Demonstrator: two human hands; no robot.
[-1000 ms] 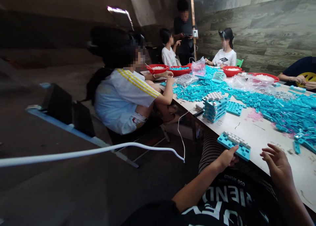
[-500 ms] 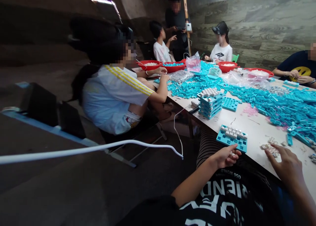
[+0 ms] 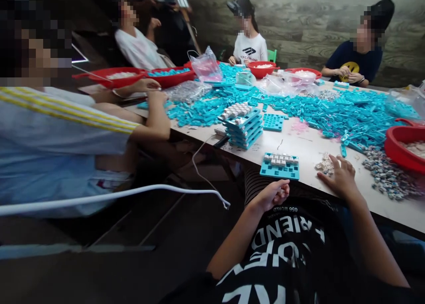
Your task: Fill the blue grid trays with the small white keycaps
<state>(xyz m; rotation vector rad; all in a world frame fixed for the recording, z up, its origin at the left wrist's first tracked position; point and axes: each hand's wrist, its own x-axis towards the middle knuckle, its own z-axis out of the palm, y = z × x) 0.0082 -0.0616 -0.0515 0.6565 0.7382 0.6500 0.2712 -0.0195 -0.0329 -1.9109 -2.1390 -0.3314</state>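
A seated person is working at a pale desk (image 3: 303,147), and the blue board (image 3: 279,168) that the left hand (image 3: 275,193) was gripping over the edge a second ago is now lying flat by the desk's near side. White caps (image 3: 278,159) are filling its far rows, while dark square holes are showing in the nearer ones. The left hand is curling its fingers inward just below the board's near edge (whether it is touching the board or hiding a small piece cannot be told). The right hand, which was hanging bare in the air, is now reaching down to the loose white pieces (image 3: 323,166), thumb and fingers spreading around them without visibly pinching any. With the desk bearing the board, attention is seemingly shifting from holding it to gathering small parts. A stack of blue boards (image 3: 245,131) is standing beyond to the left, and a heap of blue parts (image 3: 318,109) is covering the middle. The view is swinging rightward, so a red bowl (image 3: 396,147) and a pile of grey pieces (image 3: 392,173) are coming into sight beyond the right hand (image 3: 343,180).
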